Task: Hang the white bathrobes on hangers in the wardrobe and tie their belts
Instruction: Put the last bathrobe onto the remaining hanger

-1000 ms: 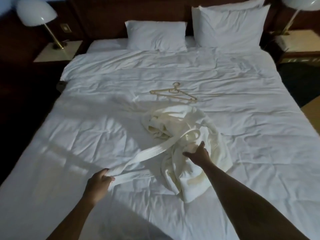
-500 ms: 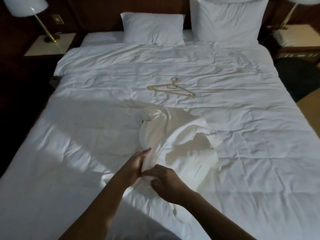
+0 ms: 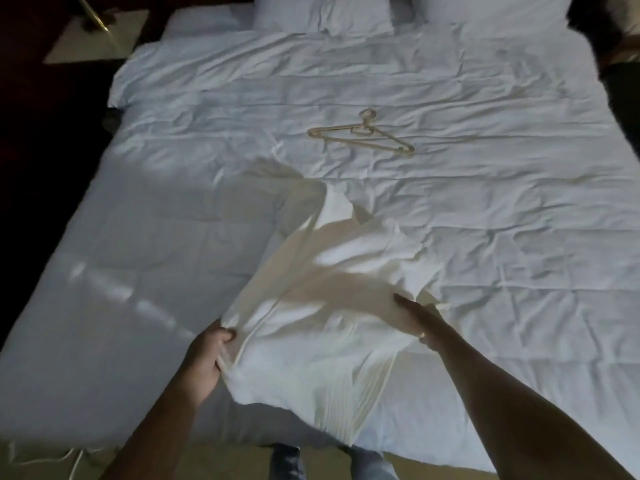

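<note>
Left hand [image 3: 207,355]: fist clamped on robe [image 3: 322,306] edge.
Right hand [image 3: 417,318]: fingers extended, flat on robe.
Hanger [image 3: 362,136]: on bed [image 3: 485,202], beyond robe.

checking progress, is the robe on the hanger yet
No. The gold wire hanger lies bare on the bed; the white bathrobe is spread apart from it.

You have a bed [image 3: 485,237], duvet creased; two pillows [image 3: 322,12] at its head; nightstand [image 3: 100,39] left; cable [image 3: 74,460] on floor.
</note>
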Demonstrator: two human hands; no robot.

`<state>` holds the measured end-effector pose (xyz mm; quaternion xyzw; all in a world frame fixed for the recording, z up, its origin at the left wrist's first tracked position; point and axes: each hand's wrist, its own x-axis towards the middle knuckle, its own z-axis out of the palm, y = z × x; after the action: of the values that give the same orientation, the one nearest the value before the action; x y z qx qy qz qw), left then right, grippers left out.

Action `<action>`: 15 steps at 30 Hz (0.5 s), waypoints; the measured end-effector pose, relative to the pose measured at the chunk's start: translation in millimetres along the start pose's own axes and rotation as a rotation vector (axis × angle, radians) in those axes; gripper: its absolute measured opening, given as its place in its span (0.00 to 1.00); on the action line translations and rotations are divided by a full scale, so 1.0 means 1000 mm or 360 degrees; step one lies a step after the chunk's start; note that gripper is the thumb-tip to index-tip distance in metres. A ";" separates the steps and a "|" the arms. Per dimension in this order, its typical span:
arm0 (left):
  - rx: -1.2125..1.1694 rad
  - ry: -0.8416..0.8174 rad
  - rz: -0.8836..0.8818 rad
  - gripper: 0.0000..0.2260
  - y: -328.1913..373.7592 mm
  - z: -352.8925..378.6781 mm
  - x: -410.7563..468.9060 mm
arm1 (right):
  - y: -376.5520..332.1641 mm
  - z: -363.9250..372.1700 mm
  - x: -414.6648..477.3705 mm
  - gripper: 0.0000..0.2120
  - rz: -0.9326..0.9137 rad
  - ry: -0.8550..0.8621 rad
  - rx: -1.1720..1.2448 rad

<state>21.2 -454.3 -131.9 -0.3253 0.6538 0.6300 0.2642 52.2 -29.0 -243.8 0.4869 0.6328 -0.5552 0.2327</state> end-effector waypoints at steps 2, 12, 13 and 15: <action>0.0210 0.0160 0.0021 0.20 -0.005 -0.011 0.000 | -0.001 0.020 -0.010 0.37 -0.0070 -0.0127 0.0146; 0.0483 -0.0259 -0.0119 0.28 0.035 0.031 0.002 | -0.047 0.138 -0.172 0.28 -0.1404 -0.0781 -0.1227; 0.0381 -0.0315 -0.0141 0.23 0.041 0.043 0.001 | -0.038 0.150 -0.182 0.29 -0.1456 -0.0927 -0.1349; 0.0522 -0.0306 -0.0011 0.24 0.045 0.059 0.003 | -0.024 0.159 -0.190 0.33 -0.1407 -0.1098 -0.1468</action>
<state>-18.7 -396.0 -109.4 -0.2183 0.7183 0.5422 0.3773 71.8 -242.3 -117.4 -0.1648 0.8308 -0.3960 0.3547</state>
